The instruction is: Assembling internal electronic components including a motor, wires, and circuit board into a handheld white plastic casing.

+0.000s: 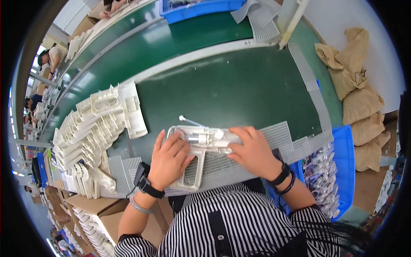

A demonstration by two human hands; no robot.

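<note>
No legible text, numbers or signs anywhere.

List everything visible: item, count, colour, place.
Shell: one, white, centre
Rod: one, whitish, beyond the shell
Stacked shells: many, white, left
Worktop: one, green, centre
Mesh mats: several, grey, worktop edges
Tray: one, blue, top
Bin: one, blue, lower right
Parts: many, purple and white, in bin
Sacks: several, brown, right
Cartons: several, brown, both sides
Co-workers: several, mixed clothing, upper left
Shirt: one, striped, bottom
Left fingers: one set, shell's left end
Right fingers: one set, shell's right end

White handled shell point(200, 169) lies open on grey matting point(229, 166), apparently containing a cylinder point(193, 139).
</note>
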